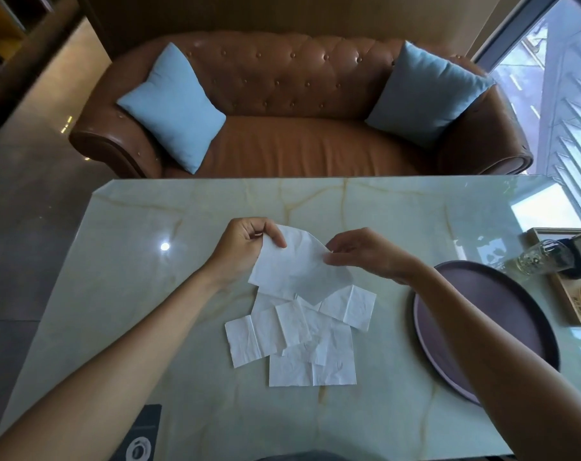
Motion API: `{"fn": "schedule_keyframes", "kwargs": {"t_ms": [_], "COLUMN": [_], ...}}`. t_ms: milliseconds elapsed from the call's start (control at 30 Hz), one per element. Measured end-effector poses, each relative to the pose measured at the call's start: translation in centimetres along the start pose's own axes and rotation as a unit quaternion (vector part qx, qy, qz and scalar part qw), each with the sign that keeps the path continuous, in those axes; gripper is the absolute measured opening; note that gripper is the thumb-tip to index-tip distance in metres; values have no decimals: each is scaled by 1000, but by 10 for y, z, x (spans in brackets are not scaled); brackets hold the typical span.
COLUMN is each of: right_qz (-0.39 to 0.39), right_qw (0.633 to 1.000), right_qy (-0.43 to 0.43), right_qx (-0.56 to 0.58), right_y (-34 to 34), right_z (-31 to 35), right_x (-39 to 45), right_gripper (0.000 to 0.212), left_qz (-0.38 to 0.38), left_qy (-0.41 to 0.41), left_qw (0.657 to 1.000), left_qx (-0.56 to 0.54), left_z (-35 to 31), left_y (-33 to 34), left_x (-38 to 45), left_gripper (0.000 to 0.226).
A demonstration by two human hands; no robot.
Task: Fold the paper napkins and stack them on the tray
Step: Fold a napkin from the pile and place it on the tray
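Observation:
A white paper napkin (297, 266) hangs above the table, held at its top corners. My left hand (246, 247) pinches its upper left corner and my right hand (365, 252) pinches its upper right edge. Below it, several white napkins (302, 337) lie loosely overlapped on the pale green marble table (149, 294). A round dark purple tray (475, 287) sits on the table to the right, partly hidden by my right forearm; its visible part holds nothing.
A glass bottle (545, 256) and a wooden-framed box (578, 307) stand at the table's right edge behind the tray. A dark phone-like object (142, 434) lies at the near left edge. A brown leather sofa (299, 141) with two blue cushions faces the table's far side.

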State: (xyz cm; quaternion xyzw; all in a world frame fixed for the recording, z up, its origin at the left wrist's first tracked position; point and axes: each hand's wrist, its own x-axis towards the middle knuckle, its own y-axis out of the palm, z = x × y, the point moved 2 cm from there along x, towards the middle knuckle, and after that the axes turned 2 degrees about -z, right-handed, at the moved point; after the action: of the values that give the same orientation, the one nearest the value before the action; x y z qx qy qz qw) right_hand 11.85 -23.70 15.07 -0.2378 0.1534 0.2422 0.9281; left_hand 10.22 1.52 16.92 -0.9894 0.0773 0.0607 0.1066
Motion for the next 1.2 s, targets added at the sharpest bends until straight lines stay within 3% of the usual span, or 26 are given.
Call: {"fn": "schedule_keyframes", "kwargs": {"t_ms": [100,233,333,400,433,533,767,1200], "right_qz": [-46,-77,-63,-47,-43,-51,-64,-109], "right_qw": [995,971,932,921,918,911,919,939], "right_qy": [-53,-105,-161,-159,-154,-144,-110,-87], "right_qx": [-67,-200,-318,-353,-363,-384,-373,-315], "right_y": [-1,-3,6,10,11,10,-4,-35], "right_z": [16,35,54,61,63,66,59,48], "right_x": [7,10,9,11,12,10,-7,-22], "right_gripper": [18,16,17,18,19,21,21,17], "left_qz": [23,96,111,125,132,128,131,94], "left_qy": [2,-48,9,75,101,145,118,53], "left_qw": [1000,994,974,919,901,895,924,950], "left_qx": [-15,-30,195,365,400,402,339,293], "left_z": [-1,1,-10,-20,-22,-23,-13,11], "left_y": [-19,-52,-43,-17,-4,18,24,-23], "left_x": [-3,3,9,11,13,19,14,-4], "left_gripper": [30,42,62,78,72,34,26,23]}}
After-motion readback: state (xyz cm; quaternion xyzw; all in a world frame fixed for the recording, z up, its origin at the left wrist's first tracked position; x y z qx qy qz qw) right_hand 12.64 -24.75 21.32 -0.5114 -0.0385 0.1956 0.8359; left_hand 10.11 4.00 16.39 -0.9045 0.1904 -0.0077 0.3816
